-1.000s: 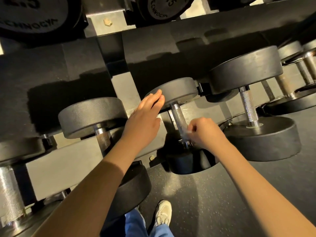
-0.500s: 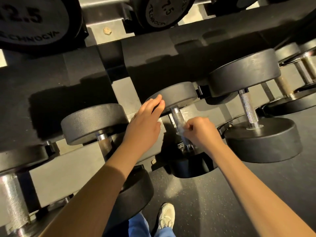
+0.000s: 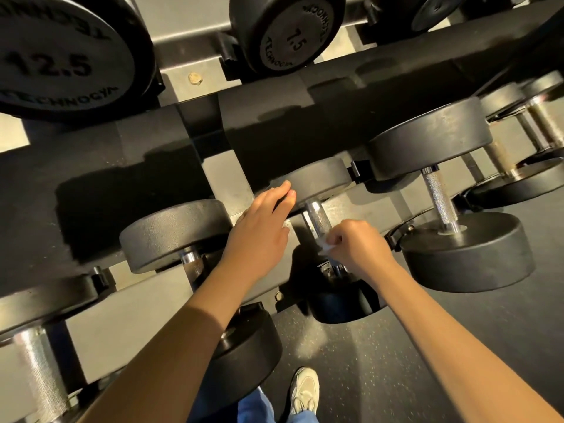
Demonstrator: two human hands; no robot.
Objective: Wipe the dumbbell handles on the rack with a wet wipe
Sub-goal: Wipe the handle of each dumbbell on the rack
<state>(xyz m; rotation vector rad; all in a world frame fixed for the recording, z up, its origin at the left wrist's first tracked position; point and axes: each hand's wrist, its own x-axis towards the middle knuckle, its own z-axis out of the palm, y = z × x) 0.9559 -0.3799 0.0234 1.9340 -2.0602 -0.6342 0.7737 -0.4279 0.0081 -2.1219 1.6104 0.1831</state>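
Observation:
A small black dumbbell lies on the lower rack shelf in the middle, its knurled steel handle [image 3: 317, 219] showing between my hands. My right hand [image 3: 358, 248] pinches a small white wet wipe [image 3: 327, 246] against the lower half of that handle. My left hand [image 3: 259, 233] lies flat with straight fingers, fingertips touching the dumbbell's far head [image 3: 320, 178]. The near head [image 3: 341, 303] sits below my right wrist, partly hidden.
A bigger dumbbell [image 3: 457, 248] lies close on the right, another [image 3: 174, 233] close on the left under my left forearm. Dumbbells marked 12.5 [image 3: 61, 53] and 7.5 [image 3: 287, 32] sit on the shelf above. My shoe [image 3: 303, 389] stands on the dark speckled floor.
My right hand slid the wipe up the handle from its near end, then came down a little. My left hand stayed on the far head.

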